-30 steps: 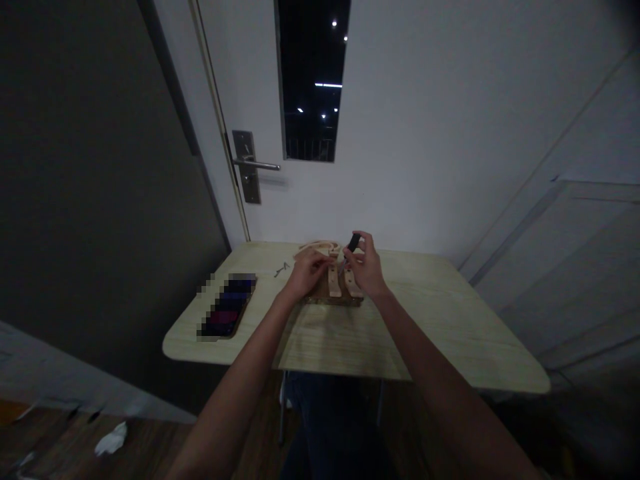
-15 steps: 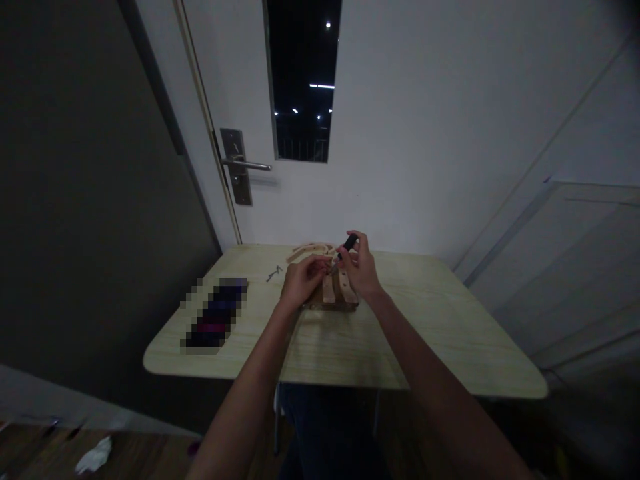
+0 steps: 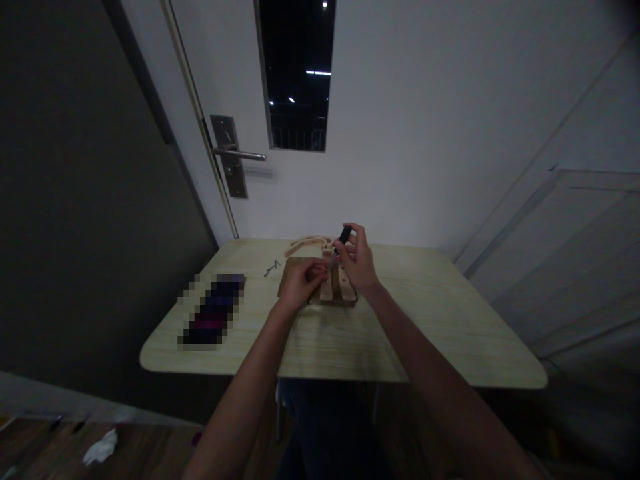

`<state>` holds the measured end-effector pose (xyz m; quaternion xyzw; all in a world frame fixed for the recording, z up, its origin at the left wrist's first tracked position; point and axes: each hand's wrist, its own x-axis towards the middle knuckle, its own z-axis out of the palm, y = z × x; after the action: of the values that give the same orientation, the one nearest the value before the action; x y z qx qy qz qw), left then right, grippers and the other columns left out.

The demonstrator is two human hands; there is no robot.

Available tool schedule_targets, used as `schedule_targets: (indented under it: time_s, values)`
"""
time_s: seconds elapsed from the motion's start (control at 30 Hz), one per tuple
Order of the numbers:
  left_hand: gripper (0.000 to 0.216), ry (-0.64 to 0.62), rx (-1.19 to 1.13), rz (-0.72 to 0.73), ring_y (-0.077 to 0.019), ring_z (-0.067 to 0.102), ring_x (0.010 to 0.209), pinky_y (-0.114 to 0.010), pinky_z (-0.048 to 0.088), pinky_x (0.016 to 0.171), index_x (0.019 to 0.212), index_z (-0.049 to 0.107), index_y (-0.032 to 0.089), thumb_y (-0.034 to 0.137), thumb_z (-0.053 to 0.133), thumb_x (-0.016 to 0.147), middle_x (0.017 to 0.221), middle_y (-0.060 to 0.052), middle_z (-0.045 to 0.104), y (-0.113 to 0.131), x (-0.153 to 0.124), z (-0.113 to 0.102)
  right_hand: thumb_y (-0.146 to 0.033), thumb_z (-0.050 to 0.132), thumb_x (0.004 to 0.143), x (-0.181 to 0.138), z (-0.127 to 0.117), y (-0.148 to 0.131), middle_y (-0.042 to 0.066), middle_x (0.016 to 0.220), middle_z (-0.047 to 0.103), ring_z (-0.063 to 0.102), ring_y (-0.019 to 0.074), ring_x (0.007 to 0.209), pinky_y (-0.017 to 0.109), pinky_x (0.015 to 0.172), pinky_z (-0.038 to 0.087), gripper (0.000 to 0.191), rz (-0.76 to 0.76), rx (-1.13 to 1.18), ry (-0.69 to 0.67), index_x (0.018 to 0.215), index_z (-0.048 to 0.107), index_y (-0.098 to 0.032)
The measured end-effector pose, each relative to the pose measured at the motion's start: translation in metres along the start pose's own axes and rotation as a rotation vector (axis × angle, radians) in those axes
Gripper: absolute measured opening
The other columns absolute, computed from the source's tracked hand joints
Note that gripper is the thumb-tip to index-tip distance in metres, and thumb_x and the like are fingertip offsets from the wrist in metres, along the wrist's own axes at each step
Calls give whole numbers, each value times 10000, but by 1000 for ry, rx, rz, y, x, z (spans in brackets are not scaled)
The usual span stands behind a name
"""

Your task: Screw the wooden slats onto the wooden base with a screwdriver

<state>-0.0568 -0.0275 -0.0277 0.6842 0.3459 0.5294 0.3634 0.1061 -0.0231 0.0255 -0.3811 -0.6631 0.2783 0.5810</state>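
A small wooden assembly (image 3: 334, 291) of pale slats on a brown board lies on the light wooden table (image 3: 430, 333). My right hand (image 3: 356, 263) is closed round a black-handled screwdriver (image 3: 344, 235), tip pointing down at the slats. My left hand (image 3: 301, 282) rests on the board's left part, fingers pinched near the screwdriver tip; what they pinch is too small to see. Curved pale wooden pieces (image 3: 306, 243) lie just behind the assembly.
A blurred dark flat object (image 3: 213, 320) lies on the table's left side. A few small dark screws (image 3: 271, 269) sit near the board. A white door with a metal handle (image 3: 234, 155) and a dark window stands behind the table. Crumpled paper (image 3: 100, 447) lies on the floor.
The view has shifted slightly right and up. Both hands stay at the wooden assembly; the screwdriver is tilted a little more upright, and more of the brown board shows to the left.
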Motion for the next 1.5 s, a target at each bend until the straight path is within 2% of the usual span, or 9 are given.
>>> schedule_targets:
  time_s: [0.27,0.5,0.6,0.7,0.87,1.1,1.5]
  values:
    - [268,18,-44,-9,-132,698,778,-231,582,736,1045,683,149,166,722,781,857,-45,711,0,1,-1,-481,565,950,-2,1,-4,48,1007,647,716,183,819,322,710,613,454,-43,38,-41,1332,412,-288]
    - [297,-9,30,-42,-174,713,785,-290,583,757,1055,725,145,255,757,781,863,-56,748,-11,1,-2,-488,553,957,-2,1,-6,50,1010,636,711,189,817,344,711,621,475,-39,21,-55,1366,396,-305]
    - [218,-18,109,-47,-199,721,792,-314,576,757,978,757,149,283,739,808,889,-73,779,-13,1,-3,-520,549,944,-2,0,-6,46,989,629,707,187,813,344,716,620,494,-30,16,-73,1359,398,-299]
    - [182,-4,172,-48,-195,708,755,-302,556,723,928,770,146,279,738,809,874,-73,786,-11,1,-4,-521,553,940,-3,-1,-6,49,988,637,707,190,816,336,710,612,492,-27,8,-78,1350,401,-298]
    - [222,-12,180,-77,-167,667,672,-262,513,643,961,779,144,260,765,772,764,-36,754,-8,3,-5,-486,544,951,-3,-1,-7,54,1016,640,710,189,844,319,706,600,454,-23,-4,-67,1340,400,-302]
    - [329,-48,58,-60,-166,692,727,-262,532,699,1074,758,154,153,751,745,790,-40,754,-9,6,-4,-488,569,931,-3,1,-4,31,969,627,682,170,760,289,618,562,427,-25,-29,-71,1287,429,-298]
    - [198,-67,86,-110,-156,667,673,-253,520,659,921,780,142,193,774,730,759,-35,755,-6,9,-7,-494,564,924,-6,2,-3,46,951,643,685,196,795,312,627,569,417,-34,-22,-105,1269,429,-305]
